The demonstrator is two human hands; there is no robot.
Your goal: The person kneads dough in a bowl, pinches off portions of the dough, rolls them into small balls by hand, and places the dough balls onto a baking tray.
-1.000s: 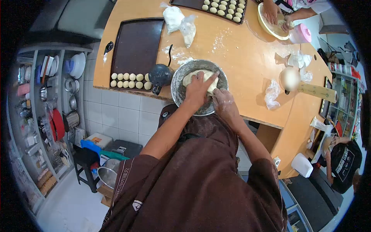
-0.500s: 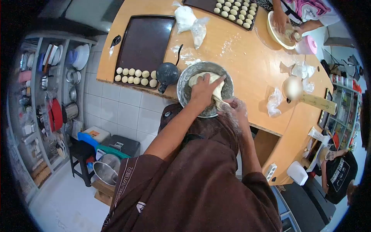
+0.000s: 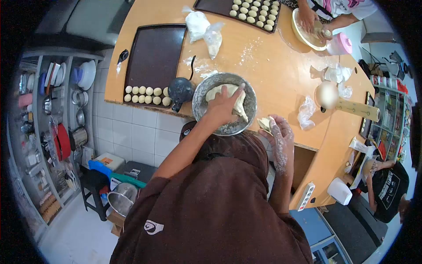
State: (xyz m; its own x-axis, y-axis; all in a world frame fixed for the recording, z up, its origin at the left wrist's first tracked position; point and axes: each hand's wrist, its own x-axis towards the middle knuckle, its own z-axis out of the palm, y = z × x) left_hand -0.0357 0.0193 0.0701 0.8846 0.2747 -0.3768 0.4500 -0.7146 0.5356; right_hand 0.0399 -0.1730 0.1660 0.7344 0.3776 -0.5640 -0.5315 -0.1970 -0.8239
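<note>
A metal bowl (image 3: pixel 200 103) dusted with flour stands at the table's near edge, a large lump of pale dough (image 3: pixel 214 92) inside. My left hand (image 3: pixel 222 108) reaches into it and grips the dough, thumb and fingers set apart on its top. A stretched flap of dough hangs toward the bowl's right side. Right of the bowl, my right hand (image 3: pixel 281 138), coated in flour, holds a small torn dough piece (image 3: pixel 265 124) between thumb and fingers, apart from the large lump. Left of the bowl sits a dark round kitchen scale (image 3: pixel 180 90).
A dark baking tray (image 3: pixel 154 57) bears rows of dough balls (image 3: pixel 149 91) along its near end. Flour bags (image 3: pixel 198 26), a second filled tray (image 3: pixel 248 11) and a crumpled plastic bag (image 3: pixel 306 112) lie on the table. Another person's hands (image 3: pixel 307 20) work over a yellowish bowl (image 3: pixel 299 33).
My right hand has moved right and away from the bowl, with a dough piece now torn from the lump. My left hand stays on the dough. The whole view has shifted slightly.
</note>
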